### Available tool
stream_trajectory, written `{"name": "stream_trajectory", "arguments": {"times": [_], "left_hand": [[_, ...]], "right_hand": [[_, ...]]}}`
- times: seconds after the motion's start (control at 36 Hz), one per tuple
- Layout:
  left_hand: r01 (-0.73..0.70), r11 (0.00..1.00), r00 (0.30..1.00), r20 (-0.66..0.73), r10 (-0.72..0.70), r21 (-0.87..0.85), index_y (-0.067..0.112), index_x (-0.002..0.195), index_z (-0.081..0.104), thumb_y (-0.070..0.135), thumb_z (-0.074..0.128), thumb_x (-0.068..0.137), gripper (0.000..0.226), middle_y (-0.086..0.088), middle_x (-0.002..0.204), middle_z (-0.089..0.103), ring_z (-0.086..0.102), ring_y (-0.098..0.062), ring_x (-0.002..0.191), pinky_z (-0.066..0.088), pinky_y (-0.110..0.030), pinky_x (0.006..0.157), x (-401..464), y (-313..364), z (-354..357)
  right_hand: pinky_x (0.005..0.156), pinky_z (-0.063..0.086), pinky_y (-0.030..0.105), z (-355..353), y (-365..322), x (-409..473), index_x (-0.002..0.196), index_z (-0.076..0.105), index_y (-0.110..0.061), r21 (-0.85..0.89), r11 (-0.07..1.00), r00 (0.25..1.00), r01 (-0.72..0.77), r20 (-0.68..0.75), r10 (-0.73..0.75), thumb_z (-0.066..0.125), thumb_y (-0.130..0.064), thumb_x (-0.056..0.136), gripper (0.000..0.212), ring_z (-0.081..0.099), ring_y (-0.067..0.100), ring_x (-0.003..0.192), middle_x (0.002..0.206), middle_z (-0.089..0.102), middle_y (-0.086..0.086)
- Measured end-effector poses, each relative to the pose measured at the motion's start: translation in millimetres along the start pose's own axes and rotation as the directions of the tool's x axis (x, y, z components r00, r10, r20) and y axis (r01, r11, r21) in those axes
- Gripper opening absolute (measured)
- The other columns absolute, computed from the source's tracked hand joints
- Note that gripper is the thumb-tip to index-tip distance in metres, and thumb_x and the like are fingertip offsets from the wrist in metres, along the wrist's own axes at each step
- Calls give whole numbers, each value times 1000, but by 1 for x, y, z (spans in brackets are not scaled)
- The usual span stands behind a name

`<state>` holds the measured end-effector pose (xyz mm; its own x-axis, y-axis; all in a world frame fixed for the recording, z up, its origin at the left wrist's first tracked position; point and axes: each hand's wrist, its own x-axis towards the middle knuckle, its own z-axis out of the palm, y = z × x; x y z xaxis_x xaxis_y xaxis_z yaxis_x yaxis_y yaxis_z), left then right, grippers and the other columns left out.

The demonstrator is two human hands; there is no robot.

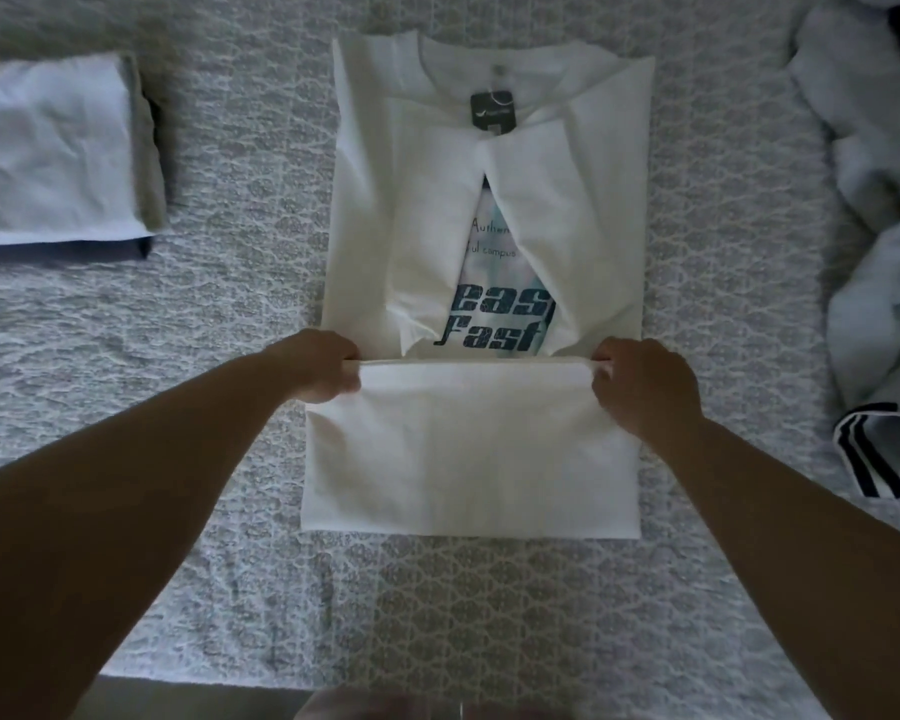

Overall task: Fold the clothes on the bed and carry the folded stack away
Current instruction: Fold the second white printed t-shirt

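Gripping the two ends of the turned-up hem, the person holds a white T-shirt [489, 210] that lies face up in the middle of the bed [723, 304], its collar at the far end. The left hand [318, 363] has its fingers curled round the left end of the raised edge, and the right hand [640, 384] pinches the right end, knuckles up. Both sides of the shirt are folded inward, their edges meeting below the dark neck label [492, 110] and parting lower down, so a wedge of the blue printed lettering [494, 324] shows between them. The bottom part is doubled over and lies as a flat white band nearest the person, its lifted edge just below the print. Well apart on the left of the bed sits a folded stack [58, 153], a pale garment on top and what looks like a grey and a darker one beneath, though the blur makes that uncertain. Along the right edge lies a loose heap of unfolded clothes [874, 163], one piece with dark stripes.
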<state>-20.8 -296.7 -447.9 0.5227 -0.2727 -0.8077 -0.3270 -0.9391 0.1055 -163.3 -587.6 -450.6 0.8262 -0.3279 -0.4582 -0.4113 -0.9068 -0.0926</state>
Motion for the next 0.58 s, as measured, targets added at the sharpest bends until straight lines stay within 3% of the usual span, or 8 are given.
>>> {"name": "stream_trajectory", "arguments": {"times": [0.11, 0.17, 0.22, 0.28, 0.33, 0.42, 0.47, 0.58], "left_hand": [[41, 991, 999, 18, -39, -124, 19, 121, 60, 32, 63, 89, 35, -8, 124, 56, 50, -22, 105, 36, -25, 80, -1, -5, -1], [59, 983, 996, -53, -69, -174, 19, 120, 60, 30, 63, 88, 34, -9, 123, 57, 52, -25, 109, 37, -26, 80, -2, -3, 7], [46, 963, 969, -222, -107, -266, 19, 118, 58, 28, 65, 87, 33, -10, 118, 57, 54, -28, 108, 42, -32, 82, -7, 0, 20], [13, 965, 869, -474, -140, -261, 16, 121, 54, 28, 67, 83, 42, -13, 120, 50, 50, -33, 112, 44, -42, 87, -18, 6, 39], [-12, 988, 766, -636, -90, -155, 15, 130, 49, 31, 68, 80, 56, -15, 132, 45, 42, -36, 123, 39, -50, 98, -28, 14, 60], [-65, 998, 782, -621, 51, 0, 21, 147, 31, 50, 45, 90, 66, -13, 154, 26, 18, -34, 144, 13, -54, 115, -43, 29, 96], [-161, 984, 793, -583, 175, 76, 23, 148, 26, 55, 32, 90, 66, -11, 157, 19, 15, -34, 144, 12, -57, 113, -52, 38, 122], [-258, 958, 811, -511, 284, 122, 21, 149, 28, 54, 33, 90, 68, -11, 157, 19, 17, -37, 144, 14, -59, 114, -64, 43, 167]], "right_hand": [[70, 38, 31, -1, -1, 1, 106, 62, -16, 62, 996, 998, -57, 7, 56, 51, -24, 93, 19, 56, 29, 94, 100, 63, 9], [72, 40, 33, 2, -3, -5, 110, 59, -14, 106, 991, 995, -82, -48, 88, 55, -22, 91, 21, 53, 30, 99, 104, 60, 10], [81, 43, 39, 9, -8, -18, 119, 55, -11, 86, 994, 984, -66, -157, 79, 62, -17, 85, 35, 50, 32, 107, 115, 56, 13], [92, 42, 44, 18, -14, -34, 126, 53, -8, 50, 998, 970, -38, -237, 49, 68, -14, 80, 48, 48, 36, 116, 128, 52, 16], [106, 33, 46, 29, -25, -51, 137, 46, -12, -11, 1000, 982, 21, -187, -22, 64, -22, 84, 57, 39, 34, 132, 144, 41, 15], [114, 20, 50, 52, -43, -77, 144, 38, -15, -21, 992, 986, 125, -109, -127, 61, -30, 87, 63, 27, 32, 141, 154, 27, 11], [110, 25, 56, 65, -53, -93, 142, 43, -11, 51, 993, 989, 106, -109, -100, 67, -26, 83, 64, 33, 35, 138, 151, 32, 12], [102, 36, 61, 87, -54, -116, 138, 46, -4, 142, 990, 993, -21, -110, 37, 72, -22, 79, 67, 38, 38, 134, 147, 39, 18]]}}
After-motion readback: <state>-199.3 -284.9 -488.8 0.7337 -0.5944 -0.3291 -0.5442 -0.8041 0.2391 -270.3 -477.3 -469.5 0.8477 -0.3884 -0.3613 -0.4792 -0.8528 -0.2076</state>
